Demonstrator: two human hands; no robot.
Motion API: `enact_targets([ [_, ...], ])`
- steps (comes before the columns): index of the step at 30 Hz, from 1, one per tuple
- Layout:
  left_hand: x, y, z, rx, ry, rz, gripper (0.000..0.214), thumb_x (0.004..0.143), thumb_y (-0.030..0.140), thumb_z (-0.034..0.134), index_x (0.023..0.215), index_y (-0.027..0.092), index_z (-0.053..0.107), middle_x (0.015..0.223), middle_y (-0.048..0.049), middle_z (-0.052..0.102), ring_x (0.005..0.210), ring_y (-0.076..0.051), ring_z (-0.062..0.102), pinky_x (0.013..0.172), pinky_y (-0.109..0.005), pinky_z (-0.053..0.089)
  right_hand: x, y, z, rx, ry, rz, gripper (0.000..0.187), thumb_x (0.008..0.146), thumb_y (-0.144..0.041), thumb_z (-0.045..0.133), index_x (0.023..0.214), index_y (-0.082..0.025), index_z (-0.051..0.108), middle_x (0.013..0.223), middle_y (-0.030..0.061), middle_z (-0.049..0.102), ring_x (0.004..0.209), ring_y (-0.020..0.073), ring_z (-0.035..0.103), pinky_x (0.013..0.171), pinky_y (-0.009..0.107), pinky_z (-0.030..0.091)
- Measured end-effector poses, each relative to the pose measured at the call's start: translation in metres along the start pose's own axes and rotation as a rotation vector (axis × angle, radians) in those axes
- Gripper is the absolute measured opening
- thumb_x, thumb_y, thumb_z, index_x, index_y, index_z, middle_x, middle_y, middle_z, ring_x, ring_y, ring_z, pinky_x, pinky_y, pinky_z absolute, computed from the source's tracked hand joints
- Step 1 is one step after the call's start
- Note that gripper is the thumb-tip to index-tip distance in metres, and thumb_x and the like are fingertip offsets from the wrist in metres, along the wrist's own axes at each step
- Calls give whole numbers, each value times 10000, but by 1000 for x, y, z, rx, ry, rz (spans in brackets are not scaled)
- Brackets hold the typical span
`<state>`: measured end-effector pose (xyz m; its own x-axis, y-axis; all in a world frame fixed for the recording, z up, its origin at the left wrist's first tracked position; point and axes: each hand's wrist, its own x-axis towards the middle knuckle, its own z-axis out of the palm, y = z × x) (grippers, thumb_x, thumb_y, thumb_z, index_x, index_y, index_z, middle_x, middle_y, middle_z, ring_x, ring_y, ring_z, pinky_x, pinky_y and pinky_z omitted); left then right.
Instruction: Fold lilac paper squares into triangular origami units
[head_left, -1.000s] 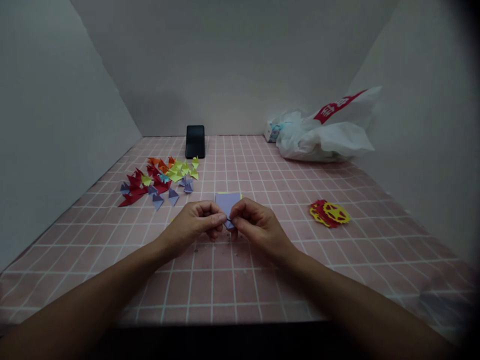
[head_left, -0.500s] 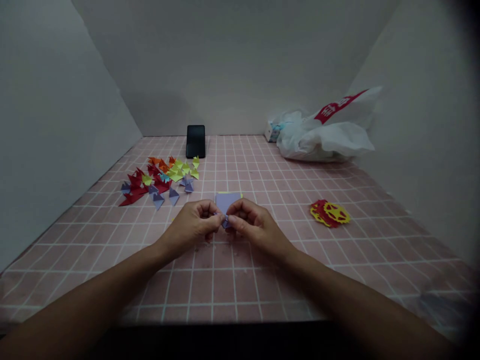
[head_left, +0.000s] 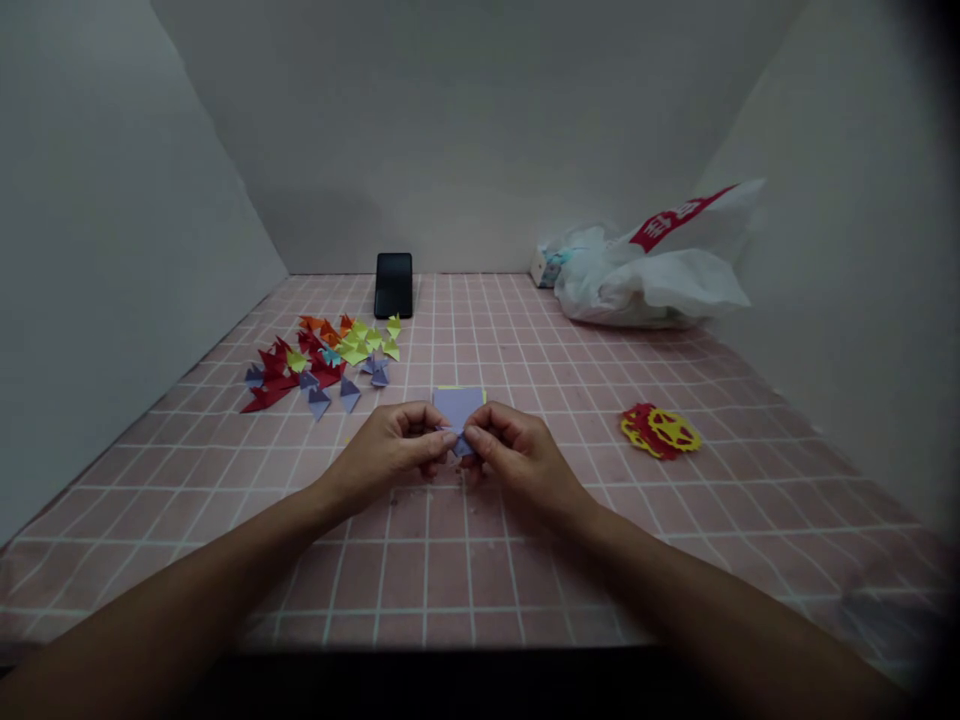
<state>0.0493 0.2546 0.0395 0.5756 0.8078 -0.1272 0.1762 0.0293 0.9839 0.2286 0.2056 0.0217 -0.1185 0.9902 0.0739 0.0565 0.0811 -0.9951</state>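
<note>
Head view: two bare forearms reaching in from the near edge of the pink tiled tabletop [head_left: 675, 520] and converging at its middle. Left hand [head_left: 390, 452] palm inward, fingers curled, thumb and forefinger pressed together on the left side of a small folded lilac paper piece [head_left: 460, 445]. Right hand [head_left: 517, 455] mirrored opposite, thumb and forefinger likewise pinched shut on the right side of the same piece, fingertips of both hands almost touching. Piece held just above the surface, mostly hidden by the fingers, so exact fold shape not discernible. Just beyond the hands, toward the far edge, a flat lilac square paper sheet [head_left: 459, 402] lying on the tiles with a sliver of yellow showing at its far side. Toward the left edge, a scattered heap of folded paper triangles [head_left: 319, 358] in red, orange, yellow-green and lilac. At the far edge, a black phone [head_left: 394, 285] propped upright against the wall. In the far right corner, a crumpled white plastic bag [head_left: 649, 280] with red print. Near the right edge, a red and yellow paper cut-out [head_left: 660, 430] lying flat, well apart from the hands.
</note>
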Motion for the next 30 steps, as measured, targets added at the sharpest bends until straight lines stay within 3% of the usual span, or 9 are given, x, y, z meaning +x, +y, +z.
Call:
enact_targets([
  [7, 1, -5, -1, -76, 17, 94, 113, 803, 250, 672, 825, 144, 642, 717, 11, 643, 660, -107, 598, 666, -243, 487, 2, 3, -1, 120, -6, 7, 180, 897, -334, 598, 803, -185, 558, 707, -7, 600, 593, 119, 583, 591, 277, 473],
  [23, 2, -7, 0, -94, 103, 107, 154, 789, 296, 687, 797, 144, 669, 689, 5, 648, 617, -110, 578, 632, -246, 484, 3, 0, 1, 106, -23, 19, 193, 812, -312, 679, 735, -191, 550, 687, -4, 609, 609, 129, 591, 606, 285, 482],
  [30, 1, -1, 1, 2, 94, 121, 131, 795, 270, 673, 781, 140, 672, 655, 18, 620, 600, -102, 558, 611, -233, 458, 3, 7, -1, 138, -76, 15, 251, 879, -410, 624, 785, -177, 616, 756, 22, 630, 665, 135, 596, 647, 290, 493],
])
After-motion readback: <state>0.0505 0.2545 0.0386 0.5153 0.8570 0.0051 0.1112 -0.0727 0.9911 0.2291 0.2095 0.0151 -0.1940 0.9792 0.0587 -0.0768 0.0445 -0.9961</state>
